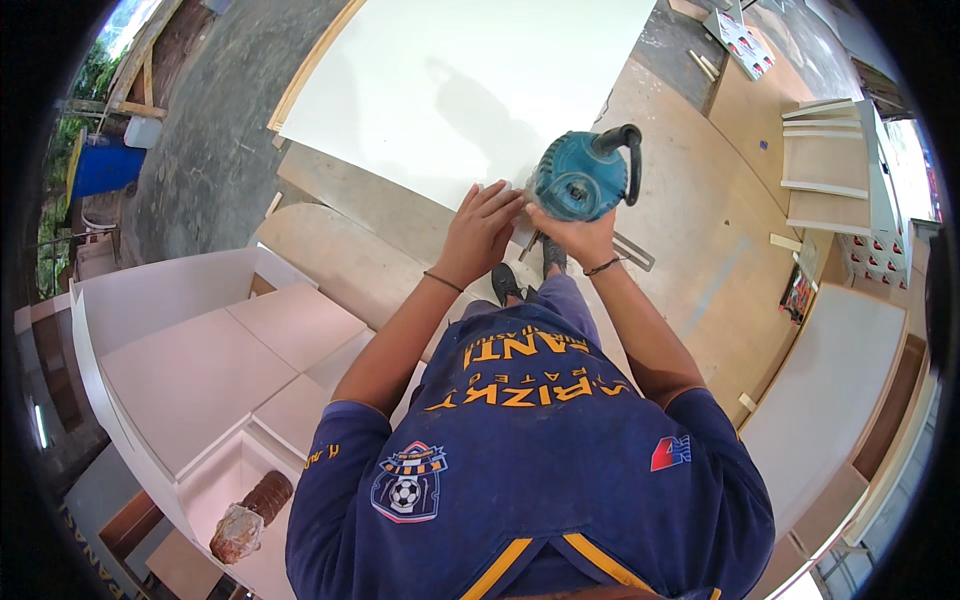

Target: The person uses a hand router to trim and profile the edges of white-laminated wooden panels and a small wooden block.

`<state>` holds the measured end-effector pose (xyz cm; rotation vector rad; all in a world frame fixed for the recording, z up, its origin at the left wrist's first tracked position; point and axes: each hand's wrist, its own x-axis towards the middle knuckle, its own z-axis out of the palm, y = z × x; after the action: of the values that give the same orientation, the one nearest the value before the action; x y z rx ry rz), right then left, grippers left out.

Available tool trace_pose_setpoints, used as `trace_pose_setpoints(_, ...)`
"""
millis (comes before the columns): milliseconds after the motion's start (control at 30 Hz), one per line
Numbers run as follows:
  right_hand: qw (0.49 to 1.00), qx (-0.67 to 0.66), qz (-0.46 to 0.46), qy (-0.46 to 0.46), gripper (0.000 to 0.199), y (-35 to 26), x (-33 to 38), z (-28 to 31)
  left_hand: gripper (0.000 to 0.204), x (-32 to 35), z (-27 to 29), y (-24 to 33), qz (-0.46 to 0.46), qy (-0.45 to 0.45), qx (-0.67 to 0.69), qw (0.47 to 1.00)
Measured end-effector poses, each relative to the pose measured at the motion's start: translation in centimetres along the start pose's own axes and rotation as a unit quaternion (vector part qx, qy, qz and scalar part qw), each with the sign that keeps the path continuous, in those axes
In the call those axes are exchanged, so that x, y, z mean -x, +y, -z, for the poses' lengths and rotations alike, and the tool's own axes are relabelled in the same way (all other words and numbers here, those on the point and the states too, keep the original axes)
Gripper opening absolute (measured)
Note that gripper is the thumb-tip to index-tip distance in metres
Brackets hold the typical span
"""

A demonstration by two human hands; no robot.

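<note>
A white panel (420,90) lies in front of me with its near corner by my hands. At that corner stands a teal router (572,180), a corded power tool with a round top and a black cord looping off it. My right hand (580,232) is wrapped round the router's near side; the tool's body hides part of the fingers. Just left of it, my left hand (482,232) rests at the panel's near edge, fingers stretched out and holding nothing. A slotted metal piece (635,252) shows beside my right wrist, under the tool's level. The router's base is hidden.
At left stands a large white box-like cabinet (230,350) with a brown roll (268,497) in its corner compartment. Brown boards (690,180) cover the floor at right, near stacked panels (825,150). A long white panel piece (840,350) lies far right. My shoes (507,285) are below the panel.
</note>
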<state>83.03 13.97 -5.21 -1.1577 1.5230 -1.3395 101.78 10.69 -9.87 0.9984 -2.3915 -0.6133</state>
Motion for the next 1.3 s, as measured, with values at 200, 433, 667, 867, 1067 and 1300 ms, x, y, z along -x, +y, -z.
trace_pose_setpoints(200, 0.999, 0.012, 0.009, -0.042, 0.064, 2.3, 3.4, -1.5, 0.032, 3.8, 0.8, 0.3, 0.005, -0.01, 0.028, 1.0)
trace_pose_setpoints(433, 0.977, 0.141, 0.158, -0.026, 0.077, 2.9, 6.2, -2.5, 0.025, 7.1, 1.5, 1.0, 0.025, -0.014, 0.01, 1.0)
trace_pose_setpoints(667, 0.988, 0.0, 0.157, -0.015, 0.072, 1.2, 8.3, -3.2, 0.027, 9.0, 2.7, 1.7, 0.046, -0.011, 0.033, 0.998)
trace_pose_setpoints(867, 0.988, -0.143, 0.052, -0.019, 0.065, 2.2, 11.0, -0.9, 0.04, 3.9, 2.1, 2.0, 0.055, 0.056, 0.041, 0.996)
trace_pose_setpoints(1067, 0.982, -0.185, -0.024, 0.022, 0.052, 3.4, 12.8, 2.0, 0.056, -1.7, -2.4, 2.7, 0.055, -0.048, -0.138, 0.988)
trace_pose_setpoints(1300, 0.987, 0.043, 0.045, 0.145, 0.054, 3.1, 11.7, 4.6, 0.048, 0.0, -1.8, 2.1, 0.012, -0.07, -0.078, 0.994)
